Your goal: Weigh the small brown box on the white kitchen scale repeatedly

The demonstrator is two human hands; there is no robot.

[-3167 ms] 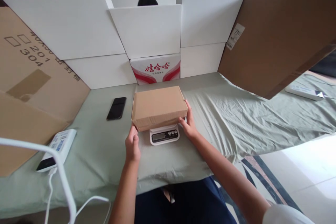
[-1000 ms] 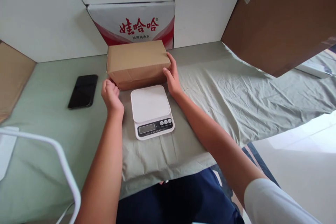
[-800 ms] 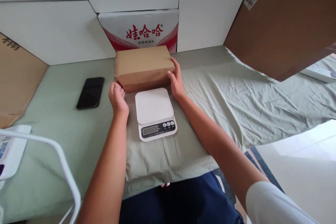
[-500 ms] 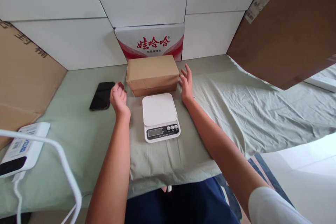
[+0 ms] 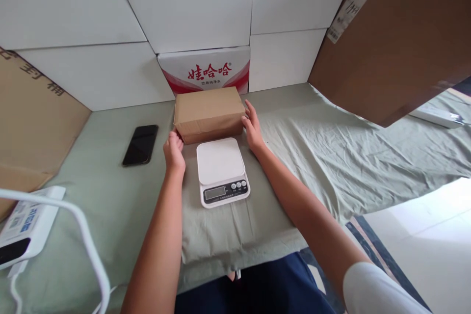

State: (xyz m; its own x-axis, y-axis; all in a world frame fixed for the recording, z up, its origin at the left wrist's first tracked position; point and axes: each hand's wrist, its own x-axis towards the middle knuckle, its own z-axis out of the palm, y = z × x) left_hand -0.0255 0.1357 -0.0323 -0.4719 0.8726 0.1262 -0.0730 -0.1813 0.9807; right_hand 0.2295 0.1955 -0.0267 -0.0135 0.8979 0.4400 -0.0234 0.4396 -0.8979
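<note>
A closed brown cardboard box (image 5: 208, 110) rests on the green cloth just behind a white kitchen scale (image 5: 221, 169). The scale's platform is bare and its display faces me. My left hand (image 5: 173, 149) has its curled fingers against the box's near left corner. My right hand (image 5: 252, 127) lies flat against the box's right side. The box sits between both hands, close in front of a white and red printed carton (image 5: 208, 71).
A black phone (image 5: 140, 144) lies left of the box. A white device with a cable (image 5: 22, 221) sits at the near left, beside a curved white tube (image 5: 88, 245). White panels (image 5: 91, 68) wall the back; brown cardboard sheets (image 5: 390, 39) lean left and right.
The box went from the scale's platform to the cloth behind it. Half a second ago both hands were off the box; now they are against its sides again.
</note>
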